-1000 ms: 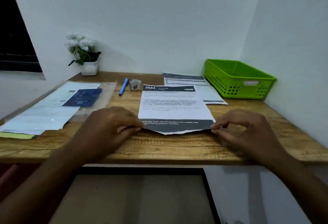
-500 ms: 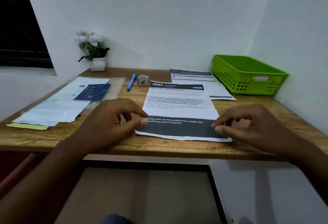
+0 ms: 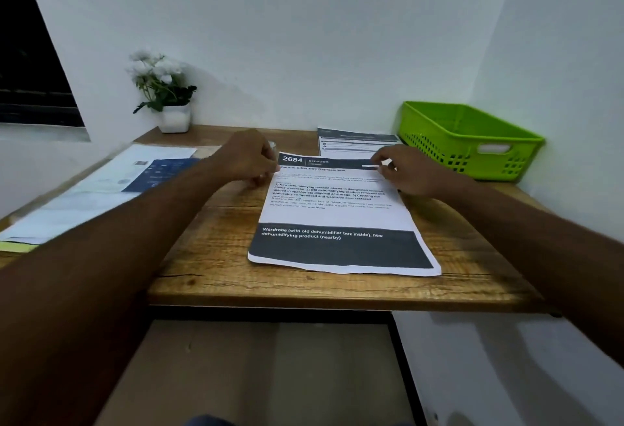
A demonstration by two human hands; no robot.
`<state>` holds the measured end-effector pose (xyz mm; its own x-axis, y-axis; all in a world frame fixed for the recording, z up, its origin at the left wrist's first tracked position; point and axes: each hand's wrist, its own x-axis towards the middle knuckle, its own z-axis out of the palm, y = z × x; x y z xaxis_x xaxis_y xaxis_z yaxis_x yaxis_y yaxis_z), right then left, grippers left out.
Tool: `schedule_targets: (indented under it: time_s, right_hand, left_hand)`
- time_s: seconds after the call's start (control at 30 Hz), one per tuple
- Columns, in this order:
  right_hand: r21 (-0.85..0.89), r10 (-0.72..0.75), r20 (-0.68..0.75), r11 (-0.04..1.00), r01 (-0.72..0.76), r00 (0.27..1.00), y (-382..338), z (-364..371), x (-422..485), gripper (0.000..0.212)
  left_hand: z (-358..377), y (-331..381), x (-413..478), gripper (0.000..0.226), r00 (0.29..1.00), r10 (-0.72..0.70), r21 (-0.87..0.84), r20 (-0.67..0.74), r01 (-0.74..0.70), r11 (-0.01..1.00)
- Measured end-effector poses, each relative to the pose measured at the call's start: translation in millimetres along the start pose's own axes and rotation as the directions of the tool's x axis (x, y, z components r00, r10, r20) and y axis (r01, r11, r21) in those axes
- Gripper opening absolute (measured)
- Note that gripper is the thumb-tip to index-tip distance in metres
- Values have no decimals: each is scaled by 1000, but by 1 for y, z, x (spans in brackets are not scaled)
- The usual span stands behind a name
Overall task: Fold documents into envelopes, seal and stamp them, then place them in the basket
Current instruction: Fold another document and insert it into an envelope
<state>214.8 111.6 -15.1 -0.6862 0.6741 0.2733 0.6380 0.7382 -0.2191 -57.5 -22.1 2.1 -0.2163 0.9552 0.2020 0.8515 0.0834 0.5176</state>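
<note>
Both hands now up at the document's (image 3: 337, 209) far edge in mid-frame, no longer at its near edge: left hand (image 3: 248, 159) pinching the top left corner, right hand (image 3: 405, 169) pinching the top right. Sheet flat on the table (image 3: 209, 256), unfolded. Probably set to fold top-down; green basket (image 3: 472, 142), right of centre, appears empty.

I sit at a small wooden desk (image 3: 216, 256) tucked into a white-walled corner, probably a home room: a potted white flower (image 3: 162, 88), a dark window (image 3: 30, 71), papers (image 3: 111, 186), a green basket (image 3: 472, 142).
</note>
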Motion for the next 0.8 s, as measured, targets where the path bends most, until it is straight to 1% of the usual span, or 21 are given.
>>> schedule_targets:
  time_s: [0.1, 0.2, 0.27, 0.37, 0.47, 0.57, 0.63, 0.67, 0.73, 0.8]
  right_hand:
    - [14, 114, 69, 993, -116, 991, -1, 3, 19, 34]
    - [35, 161, 125, 985, -167, 979, -1, 5, 28, 55]
    - [93, 164, 93, 981, -172, 982, -2, 9, 30, 59]
    - [303, 174, -40, 941, -154, 984, -2, 16, 30, 60]
    - [421, 261, -84, 884, -203, 962, 1, 17, 31, 64]
    - [521, 365, -50, 804, -287, 930, 3, 15, 30, 70]
    - [589, 394, -21, 748, -307, 919, 4, 13, 29, 74]
    - [610, 404, -20, 730, -309, 914, 4, 12, 28, 77]
    - [622, 426, -45, 720, -308, 904, 6, 11, 26, 79]
    - [600, 424, -84, 744, -294, 902, 9, 9, 23, 81]
  left_hand:
    - [2, 1, 18, 23, 995, -83, -120, 57, 89, 989]
    - [4, 3, 28, 39, 982, -113, -109, 153, 131, 985]
    - [4, 3, 33, 45, 972, -122, -78, 198, 140, 987]
    - [4, 4, 35, 50, 963, -142, -62, 229, 160, 985]
    - [5, 2, 35, 46, 962, -151, -83, 229, 174, 981]
    - [10, -6, 37, 36, 971, -130, -158, 202, 163, 974]
    - [12, -10, 37, 23, 978, -117, -208, 174, 153, 966]
    - [13, -11, 37, 20, 981, -115, -232, 159, 151, 961]
    - [14, -13, 36, 21, 985, -117, -282, 129, 150, 948]
    - [14, -15, 34, 27, 987, -120, -326, 109, 149, 934]
